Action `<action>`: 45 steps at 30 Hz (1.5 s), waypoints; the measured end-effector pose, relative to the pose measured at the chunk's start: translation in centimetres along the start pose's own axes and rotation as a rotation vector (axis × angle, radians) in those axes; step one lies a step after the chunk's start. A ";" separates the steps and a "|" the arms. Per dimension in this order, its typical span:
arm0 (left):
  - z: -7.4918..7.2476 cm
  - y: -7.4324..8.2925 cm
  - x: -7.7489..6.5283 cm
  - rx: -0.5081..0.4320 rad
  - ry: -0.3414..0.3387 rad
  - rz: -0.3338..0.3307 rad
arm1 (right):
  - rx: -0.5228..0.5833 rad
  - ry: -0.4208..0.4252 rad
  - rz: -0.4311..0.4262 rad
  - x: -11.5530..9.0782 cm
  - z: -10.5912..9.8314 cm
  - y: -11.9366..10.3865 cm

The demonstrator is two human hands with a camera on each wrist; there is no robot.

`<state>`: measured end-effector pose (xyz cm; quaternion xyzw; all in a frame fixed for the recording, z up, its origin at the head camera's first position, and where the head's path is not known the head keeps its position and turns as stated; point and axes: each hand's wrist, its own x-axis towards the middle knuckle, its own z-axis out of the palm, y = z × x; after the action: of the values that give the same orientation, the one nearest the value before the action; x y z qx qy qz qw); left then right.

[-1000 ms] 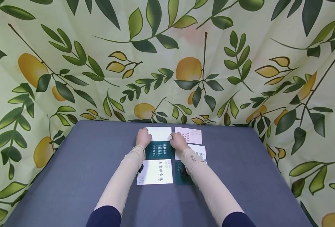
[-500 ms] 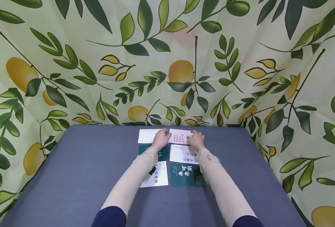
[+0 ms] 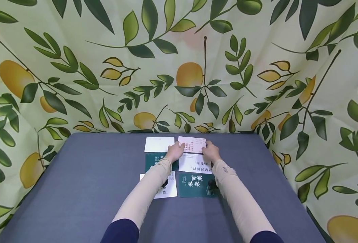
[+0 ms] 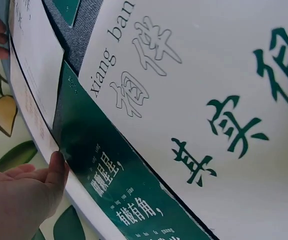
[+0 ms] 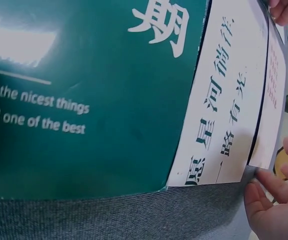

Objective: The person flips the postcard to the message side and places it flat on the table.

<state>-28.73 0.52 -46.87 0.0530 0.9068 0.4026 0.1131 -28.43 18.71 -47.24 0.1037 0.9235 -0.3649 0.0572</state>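
Six is avoided here: several printed cards lie in two columns of three rows on the table. At the far end of the right column is a pink card (image 3: 191, 143) with red characters. My left hand (image 3: 175, 151) pinches its left edge near the near corner; in the left wrist view the thumb (image 4: 58, 167) shows at that corner. My right hand (image 3: 211, 152) pinches the opposite edge, thumb and index finger (image 5: 271, 185) close together at the corner. Just nearer lies a white card (image 3: 194, 163) with dark characters, then a green card (image 3: 194, 189) with white characters.
The left column has a nearly blank white card (image 3: 158, 144), a green card (image 3: 151, 160) and a white card (image 3: 172, 189), the latter two partly behind my left forearm. A grey-blue cloth covers the table (image 3: 91, 189). Behind it hangs a leaf-and-fruit patterned curtain (image 3: 167, 101).
Both hands have moved right, from the sides of the nearly blank white card to the sides of the pink card. The pink card now lies straighter above the white one.
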 end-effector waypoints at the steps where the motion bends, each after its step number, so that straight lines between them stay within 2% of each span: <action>1: 0.0 0.0 0.0 0.005 0.001 -0.001 | 0.008 -0.005 0.005 0.0 0.1 0.0; 8: 0.3 0.2 -0.1 0.110 0.026 0.006 | 0.120 -0.015 0.019 0.1 0.6 0.0; 10: 0.4 0.4 -0.1 0.108 0.029 -0.007 | 0.159 -0.019 0.035 0.3 0.8 -0.1; 13: 0.5 0.7 0.0 0.045 0.026 -0.036 | 0.192 -0.017 0.048 0.4 0.9 -0.2; 18: 0.3 0.9 0.1 -0.120 0.038 -0.077 | 0.246 -0.013 0.063 0.3 0.9 -0.4; 23: 0.5 1.0 -0.1 -0.203 0.074 -0.078 | 0.325 -0.033 0.113 0.2 0.7 -0.6; 26: 0.6 1.1 0.0 -0.256 0.083 -0.070 | 0.367 -0.001 0.149 0.2 0.4 -0.5; 32: 0.6 1.4 0.5 -0.343 0.106 -0.024 | 0.471 0.120 0.221 0.2 0.2 0.4; 36: 0.7 1.5 0.8 -0.385 0.158 0.007 | 0.577 0.181 0.215 0.1 0.1 1.1; 41: 0.8 1.3 0.8 -0.395 0.266 0.002 | 0.644 0.246 0.196 0.2 -0.3 1.4; 45: 0.6 1.2 0.9 -0.415 0.334 -0.018 | 0.693 0.241 0.185 0.3 -0.7 1.4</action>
<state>-29.42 1.91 -46.54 -0.0465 0.8113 0.5822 -0.0260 -28.45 20.24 -47.66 0.2420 0.7321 -0.6342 -0.0575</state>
